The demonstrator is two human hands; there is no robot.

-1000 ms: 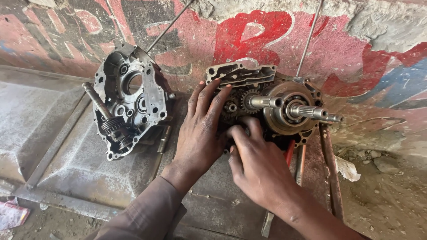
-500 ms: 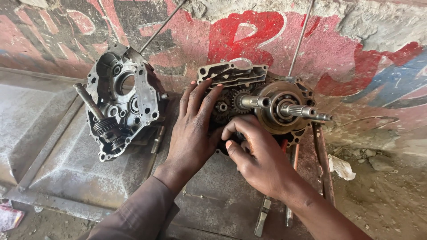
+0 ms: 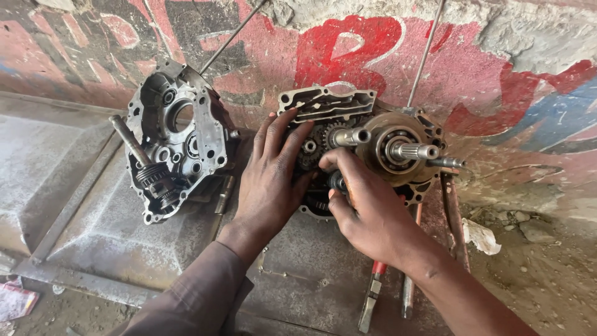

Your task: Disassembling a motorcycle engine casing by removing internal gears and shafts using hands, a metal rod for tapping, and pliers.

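Two arms enter from the lower edge. The left arm wears a long sleeve (image 3: pixel 199 298) of brownish-grey woven cloth, loose and creased, its cuff ending at the wrist. The left hand (image 3: pixel 270 183) is bare, without glove, ring or watch. The right forearm is uncovered as far as it shows. The right hand (image 3: pixel 367 214) is likewise bare and ungloved, with dark grime on the fingers.

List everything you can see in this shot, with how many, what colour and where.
engine case half with gears: one, grey metal, centre, against the wall
empty case half: one, grey, left, leaning on the wall
thin rods: two, grey, rising up the wall
red-handled tool: one, lower centre
painted wall: red and blue, top
metal sheet: grey, underneath
left hand: flat on the geared case
right hand: fingers at the gears
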